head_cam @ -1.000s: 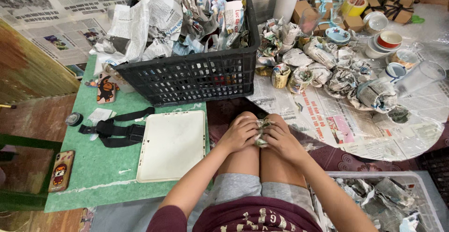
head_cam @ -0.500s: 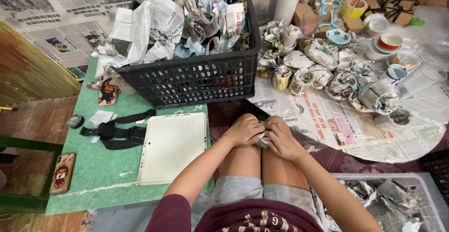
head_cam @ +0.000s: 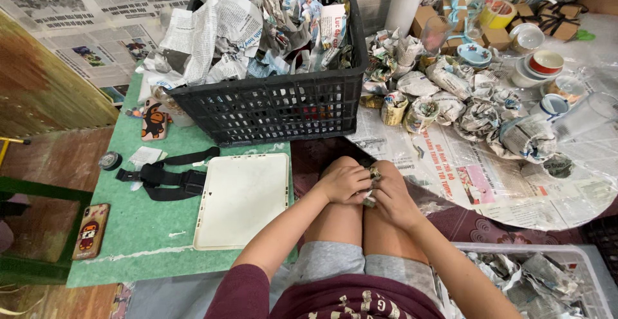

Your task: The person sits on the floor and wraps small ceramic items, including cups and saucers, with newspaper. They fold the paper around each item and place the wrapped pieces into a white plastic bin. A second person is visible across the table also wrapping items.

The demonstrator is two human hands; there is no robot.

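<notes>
Head view, looking down at my lap. Both hands meet over my knees at centre frame, closed around a small newspaper-wrapped item (head_cam: 370,187). My left hand (head_cam: 344,182) curls over it from the left; my right hand (head_cam: 389,197) presses in from the right, fingers bent tight. Only a sliver of the bundle shows between them; what is inside I cannot tell.

Progress, as judged: many wrapped bundles (head_cam: 450,97) already sit on the newspaper sheet (head_cam: 476,184) at upper right. Bare cups and bowls (head_cam: 544,65) remain beyond them, far upper right. Black crate (head_cam: 277,100) of crumpled paper stands above my knees, well stocked.
</notes>
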